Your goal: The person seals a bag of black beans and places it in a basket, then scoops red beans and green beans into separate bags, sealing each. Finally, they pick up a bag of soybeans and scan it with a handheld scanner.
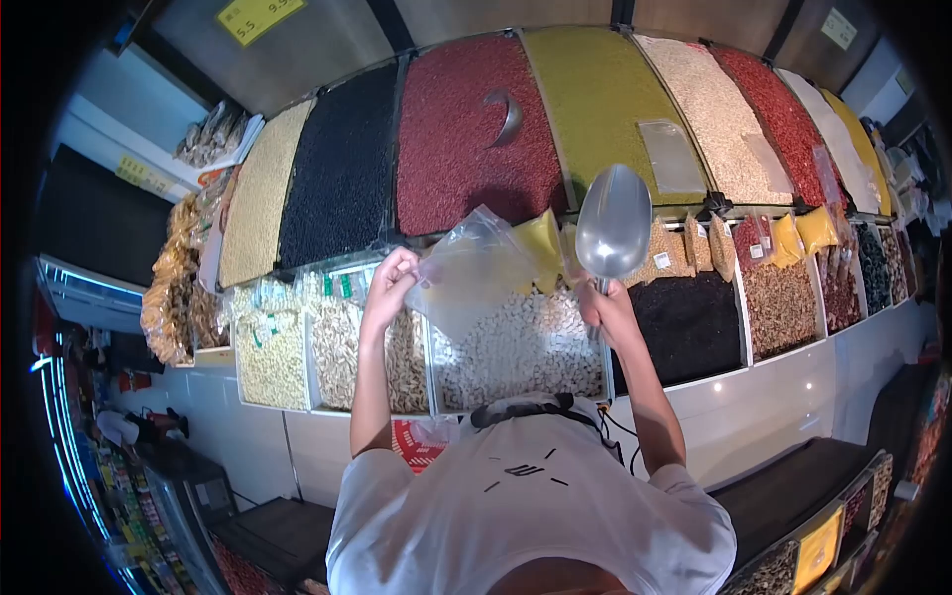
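My left hand (394, 288) grips the edge of a clear plastic bag (466, 273), which hangs open-sided over the compartment of pale cubes (526, 347). In my right hand (607, 305) is the handle of a metal scoop (614, 223), its bowl pointing up and away from me. The scoop's bowl looks empty and stands above the front row of compartments. Behind my hands, a second metal scoop (511, 119) rests on the red beans (461, 169). A yellow packet (540, 248) lies just behind the clear bag.
Black beans (337, 159) and green beans (585, 89) flank the red ones. A compartment of black grains (684, 322) is right of the cubes. Packets (818, 230) line the ledge at right; bagged goods (169, 288) stand at left. A person (119, 428) is at far left.
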A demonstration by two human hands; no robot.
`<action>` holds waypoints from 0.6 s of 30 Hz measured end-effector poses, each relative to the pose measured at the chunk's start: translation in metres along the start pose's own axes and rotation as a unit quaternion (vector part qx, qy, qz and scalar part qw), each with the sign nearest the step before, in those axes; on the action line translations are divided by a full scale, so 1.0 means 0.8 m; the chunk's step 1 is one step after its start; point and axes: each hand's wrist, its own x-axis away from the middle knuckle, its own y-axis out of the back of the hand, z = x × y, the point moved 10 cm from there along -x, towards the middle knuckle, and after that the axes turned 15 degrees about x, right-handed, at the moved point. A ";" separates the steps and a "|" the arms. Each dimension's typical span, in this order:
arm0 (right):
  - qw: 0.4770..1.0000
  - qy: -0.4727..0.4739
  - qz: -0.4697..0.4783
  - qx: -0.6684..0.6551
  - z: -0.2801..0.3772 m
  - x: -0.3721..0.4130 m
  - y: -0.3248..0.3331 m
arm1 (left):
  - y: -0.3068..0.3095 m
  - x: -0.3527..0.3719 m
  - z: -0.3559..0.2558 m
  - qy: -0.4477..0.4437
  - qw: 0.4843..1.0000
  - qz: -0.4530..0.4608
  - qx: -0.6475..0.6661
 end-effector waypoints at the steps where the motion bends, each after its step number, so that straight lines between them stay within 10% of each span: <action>1: 1.000 -0.009 0.009 0.006 0.004 -0.006 -0.013 | 0.011 0.018 0.006 0.009 1.000 -0.001 -0.004; 11: 0.977 -0.092 0.095 0.169 -0.051 0.009 -0.117 | 0.017 0.090 0.100 0.100 0.989 0.016 0.103; 12: 0.980 -0.070 0.072 0.170 -0.055 0.010 -0.113 | 0.023 0.087 0.086 0.000 0.994 -0.050 -0.095; 14: 0.985 -0.059 0.031 0.159 -0.059 0.016 -0.106 | -0.013 0.098 0.017 -0.151 0.848 -0.122 -0.493; 18: 0.991 -0.070 -0.008 0.115 -0.086 0.039 -0.100 | -0.090 0.127 0.015 -0.051 0.946 -0.165 -0.274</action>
